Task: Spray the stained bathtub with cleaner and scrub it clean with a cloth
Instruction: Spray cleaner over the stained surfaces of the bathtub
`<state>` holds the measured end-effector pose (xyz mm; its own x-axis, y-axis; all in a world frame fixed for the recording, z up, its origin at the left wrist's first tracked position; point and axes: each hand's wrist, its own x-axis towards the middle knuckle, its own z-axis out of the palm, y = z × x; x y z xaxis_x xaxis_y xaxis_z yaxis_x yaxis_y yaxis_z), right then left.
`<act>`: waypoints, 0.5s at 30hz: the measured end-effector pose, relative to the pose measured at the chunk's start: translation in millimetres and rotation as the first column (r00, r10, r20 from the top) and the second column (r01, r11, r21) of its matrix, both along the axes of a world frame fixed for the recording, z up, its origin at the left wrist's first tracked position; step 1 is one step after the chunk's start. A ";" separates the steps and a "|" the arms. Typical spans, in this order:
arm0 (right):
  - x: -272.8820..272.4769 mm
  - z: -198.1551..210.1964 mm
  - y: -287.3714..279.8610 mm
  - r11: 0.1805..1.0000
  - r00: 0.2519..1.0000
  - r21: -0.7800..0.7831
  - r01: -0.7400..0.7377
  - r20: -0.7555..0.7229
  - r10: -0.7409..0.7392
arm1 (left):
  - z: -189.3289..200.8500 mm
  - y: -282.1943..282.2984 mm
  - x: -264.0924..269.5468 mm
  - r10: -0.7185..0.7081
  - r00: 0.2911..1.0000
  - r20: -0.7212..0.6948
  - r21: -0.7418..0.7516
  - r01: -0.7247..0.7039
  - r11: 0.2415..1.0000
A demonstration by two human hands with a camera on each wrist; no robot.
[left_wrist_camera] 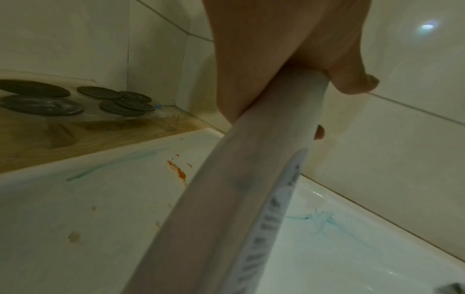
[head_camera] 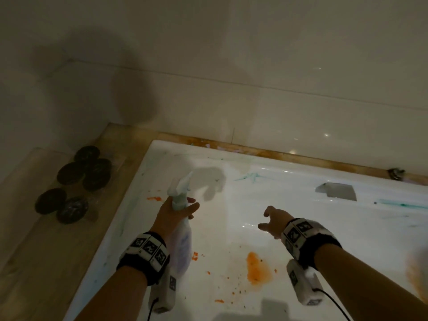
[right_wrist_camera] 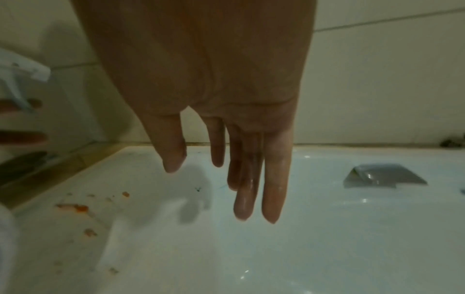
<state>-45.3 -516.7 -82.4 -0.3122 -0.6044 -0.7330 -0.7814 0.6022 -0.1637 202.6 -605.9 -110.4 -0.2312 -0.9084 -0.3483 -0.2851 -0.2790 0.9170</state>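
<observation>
The spraying step is in hand: the spray bottle (head_camera: 180, 205) is grasped by the left hand (head_camera: 172, 215) at centre frame above the bathtub (head_camera: 347, 239). The right hand (head_camera: 274, 222) is held empty, fingers slack. Next, the orange stain (head_camera: 257, 267), lower centre, is judged the target; no cloth is seen.

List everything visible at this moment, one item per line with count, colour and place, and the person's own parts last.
spray bottle: one, whitish translucent, held over the tub, nozzle pointing away from the person
bathtub: one, white, fills the lower right
orange stains: one big patch plus scattered specks, on the tub floor and rim
teal marks: several smears, on the far tub wall and the left rim
metal fitting: one, grey, on the far tub wall
dark discs: about five, blackish, on the wooden ledge left of the tub
wall tiles: cream, behind the tub
left hand: grips the bottle neck
right hand: empty, fingers loose, looks wet
wrist cameras: two, black-and-white bands
</observation>
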 end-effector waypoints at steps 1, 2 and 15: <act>-3.7 0.4 -4.5 0.999 0.998 0.005 -0.050 -0.050 0.050 | -0.1 -1.8 -1.7 -0.018 1.000 -0.007 -0.009 0.018 1.000; -6.7 0.0 -9.2 0.996 0.992 0.007 -0.088 -0.088 0.088 | 0.8 -3.5 -2.8 -0.030 0.999 -0.021 -0.010 0.030 1.000; -1.3 -27.6 -30.9 0.967 0.959 0.025 -0.253 -0.122 0.254 | -15.7 -31.6 -16.3 0.098 0.995 -0.001 0.055 -0.098 0.994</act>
